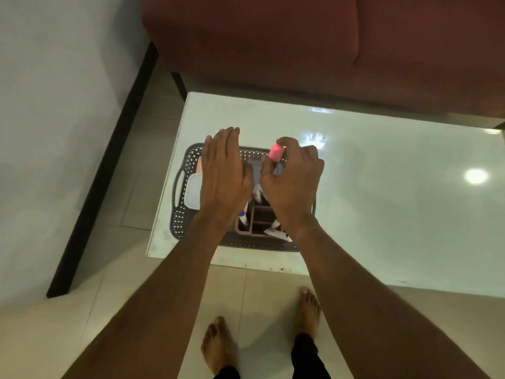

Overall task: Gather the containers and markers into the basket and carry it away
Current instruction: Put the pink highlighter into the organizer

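A dark perforated basket (182, 220) sits on the near left corner of the glossy white table (382, 203). Inside it I see a white lidded container (192, 194) at the left, a pink-brown divided organiser (257, 225) with several markers (276, 233) standing in it, and a grey object (255, 170) between my hands. My left hand (224, 179) hovers flat over the basket's left half, fingers together and extended, holding nothing. My right hand (292, 179) is curled over the basket's right half, gripping a pink-capped container (276, 153).
A dark red sofa (300, 50) stands just behind the table. A white wall with a black skirting strip (109, 160) runs along the left. My bare feet (218, 348) stand on beige floor tiles in front of the table edge.
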Demonstrator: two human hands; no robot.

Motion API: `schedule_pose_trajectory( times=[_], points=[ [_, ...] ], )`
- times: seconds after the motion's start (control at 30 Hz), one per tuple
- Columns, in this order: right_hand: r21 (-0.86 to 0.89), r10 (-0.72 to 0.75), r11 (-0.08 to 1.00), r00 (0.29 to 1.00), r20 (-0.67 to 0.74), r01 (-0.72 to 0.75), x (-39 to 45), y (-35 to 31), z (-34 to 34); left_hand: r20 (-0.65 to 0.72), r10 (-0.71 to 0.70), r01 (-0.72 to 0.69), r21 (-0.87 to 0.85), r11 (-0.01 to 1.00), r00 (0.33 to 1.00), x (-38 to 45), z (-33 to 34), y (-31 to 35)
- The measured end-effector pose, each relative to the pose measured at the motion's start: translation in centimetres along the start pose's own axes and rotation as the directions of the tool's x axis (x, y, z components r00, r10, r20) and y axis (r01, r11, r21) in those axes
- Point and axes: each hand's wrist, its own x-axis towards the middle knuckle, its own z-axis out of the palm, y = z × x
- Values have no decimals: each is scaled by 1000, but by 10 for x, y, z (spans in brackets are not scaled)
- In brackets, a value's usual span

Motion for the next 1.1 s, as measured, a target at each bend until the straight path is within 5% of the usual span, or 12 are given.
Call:
schedule_pose_trajectory(
  times=[0.3, 0.6, 1.1],
  points=[
    [-213, 65, 975, 998, -23, -68, -83, -7, 2, 38, -49, 53, -90, 995, 998, -53, -14, -31],
    [-501, 87, 865, 987, 135, -8, -106, 16, 22, 123, -53, 56, -24, 998, 991, -81, -4, -46],
    [-519, 31, 852, 985, 169, 62, -106, 23, 27, 202, -49, 57, -32, 998, 978, -96, 4, -49]
  ],
)
